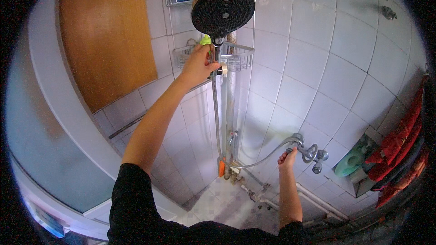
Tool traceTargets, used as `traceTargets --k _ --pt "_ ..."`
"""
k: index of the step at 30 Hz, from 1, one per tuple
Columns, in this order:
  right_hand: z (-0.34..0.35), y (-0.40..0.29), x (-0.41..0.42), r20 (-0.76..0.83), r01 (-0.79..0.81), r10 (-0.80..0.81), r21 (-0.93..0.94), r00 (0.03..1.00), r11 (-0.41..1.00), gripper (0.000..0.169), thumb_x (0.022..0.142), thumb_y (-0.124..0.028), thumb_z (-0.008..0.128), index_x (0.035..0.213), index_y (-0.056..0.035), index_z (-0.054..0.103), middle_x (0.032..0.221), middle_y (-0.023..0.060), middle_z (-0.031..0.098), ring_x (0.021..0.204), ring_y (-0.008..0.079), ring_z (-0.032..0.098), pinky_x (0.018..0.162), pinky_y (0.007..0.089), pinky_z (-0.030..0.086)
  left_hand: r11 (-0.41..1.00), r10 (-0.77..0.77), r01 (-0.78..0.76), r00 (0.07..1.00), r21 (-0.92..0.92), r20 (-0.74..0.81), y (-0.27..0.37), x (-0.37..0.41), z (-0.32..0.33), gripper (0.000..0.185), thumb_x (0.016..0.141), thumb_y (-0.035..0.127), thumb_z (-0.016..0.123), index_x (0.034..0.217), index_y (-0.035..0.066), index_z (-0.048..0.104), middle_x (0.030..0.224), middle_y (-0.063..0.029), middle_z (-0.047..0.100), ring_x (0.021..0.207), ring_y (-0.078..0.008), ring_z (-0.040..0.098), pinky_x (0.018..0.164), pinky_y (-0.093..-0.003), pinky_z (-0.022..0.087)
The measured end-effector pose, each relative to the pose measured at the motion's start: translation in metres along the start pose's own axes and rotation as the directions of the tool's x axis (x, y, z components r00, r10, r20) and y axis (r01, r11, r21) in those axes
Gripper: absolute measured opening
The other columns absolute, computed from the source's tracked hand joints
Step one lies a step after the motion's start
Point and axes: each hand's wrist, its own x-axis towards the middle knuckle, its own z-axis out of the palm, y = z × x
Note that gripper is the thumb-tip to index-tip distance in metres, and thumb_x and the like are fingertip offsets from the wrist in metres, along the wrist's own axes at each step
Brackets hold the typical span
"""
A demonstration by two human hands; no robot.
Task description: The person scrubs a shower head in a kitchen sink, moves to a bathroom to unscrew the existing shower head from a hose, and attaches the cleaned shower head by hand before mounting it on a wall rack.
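Note:
A round shower head (223, 12) with a dark, wet-looking face hangs at the top centre, its handle pointing down. My left hand (201, 62) is closed around the handle area just below it, by the holder on the vertical bar. From there a flexible metal shower hose (217, 122) drops and curves right to the wall mixer. Low on the right wall sits the chrome shower mixer tap (308, 151), with knobs at both ends. My right hand (287, 159) grips the mixer's left knob, which its fingers partly hide. Whether water runs cannot be told.
Behind the shower head is a wire corner shelf (250, 52) with bottles on its upper tier. Pipes (262, 199) with valves run low along the right wall. Red cloths (396, 146) hang at the right, beside a green container (349, 164). A framed door panel (47, 126) stands left.

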Motion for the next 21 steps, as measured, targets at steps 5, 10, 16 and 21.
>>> traceTargets --k 5,10,16,21 --pt "-0.001 -0.002 -0.005 0.038 0.007 -0.008 0.008 0.999 1.000 0.058 0.074 -0.070 0.044 0.057 -0.0154 0.035 0.046 -0.0038 0.032 0.038 0.0116 0.033 0.036 0.0251 0.022 0.999 -0.039 0.040 0.999 -0.037 0.019 0.000 -0.001 0.001 0.039 0.068 0.016 0.072 0.096 0.002 0.050 0.082 -0.0103 0.050 0.070 -0.0206 0.051 0.064 -0.0332 0.044" --pt "-0.004 0.001 -0.003 0.056 0.048 -0.046 -0.036 0.997 0.998 0.056 0.074 -0.070 0.044 0.059 -0.0157 0.037 0.047 -0.0038 0.034 0.039 0.0119 0.035 0.036 0.0253 0.023 0.999 -0.030 0.029 0.998 0.016 0.048 -0.004 0.000 0.000 0.038 0.068 0.013 0.071 0.097 0.001 0.051 0.083 -0.0103 0.054 0.074 -0.0200 0.055 0.066 -0.0324 0.046" --pt "-0.007 0.000 -0.002 0.087 -0.001 0.006 -0.059 0.996 0.998 0.055 0.074 -0.069 0.045 0.061 -0.0164 0.039 0.048 -0.0039 0.034 0.039 0.0122 0.034 0.037 0.0266 0.024 0.998 -0.056 0.057 0.997 -0.037 0.045 -0.014 -0.001 0.002 0.036 0.068 0.012 0.072 0.097 0.001 0.052 0.082 -0.0078 0.057 0.072 -0.0157 0.056 0.067 -0.0297 0.047" --pt "-0.014 -0.003 0.001 0.107 -0.018 0.026 -0.074 0.994 0.997 0.056 0.071 -0.072 0.048 0.064 -0.0166 0.042 0.048 -0.0045 0.034 0.040 0.0119 0.034 0.038 0.0262 0.023 0.994 -0.068 0.070 0.997 -0.085 0.032 -0.007 -0.002 0.003 0.034 0.069 0.011 0.071 0.096 0.002 0.053 0.080 -0.0059 0.059 0.069 -0.0132 0.056 0.065 -0.0279 0.047"
